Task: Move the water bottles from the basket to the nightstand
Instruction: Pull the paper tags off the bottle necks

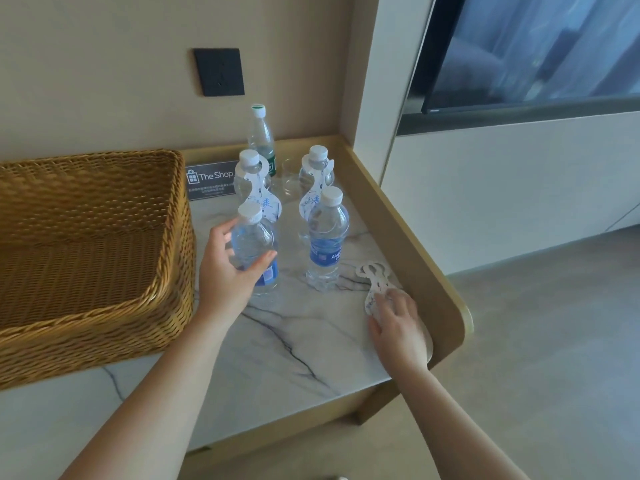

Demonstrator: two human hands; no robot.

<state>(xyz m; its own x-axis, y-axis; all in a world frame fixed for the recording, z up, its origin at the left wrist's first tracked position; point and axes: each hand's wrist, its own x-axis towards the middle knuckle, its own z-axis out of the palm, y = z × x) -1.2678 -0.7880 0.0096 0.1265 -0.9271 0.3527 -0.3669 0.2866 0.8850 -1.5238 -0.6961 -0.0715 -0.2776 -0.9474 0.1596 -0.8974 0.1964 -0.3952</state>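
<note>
Head cam, looking down at a white marble-look nightstand top (277,341) with a raised tan rim. The left hand (227,271) is wrapped around a clear plastic water bottle with a white cap and blue label (254,251), thumb on the near side and fingers round the far side, bottle upright on the marble. Just right of it stands a second clear blue-label bottle (327,239), nobody touching it. Behind those are two more clear white-capped bottles wearing white paper neck tags, one at left (250,174) and one at right (317,168), with a clear drinking glass (291,180) between them. A taller green-label bottle (261,136) sits at the back by the wall.

The right hand (398,323) lies on loose white paper neck tags (372,275) near the rim, fingers bent onto them; can't tell if it's actually pinching them. The big woven wicker basket (86,244) sits at left, just beside the left hand's bottle, next to a dark "The Shop" sign (211,180).
</note>
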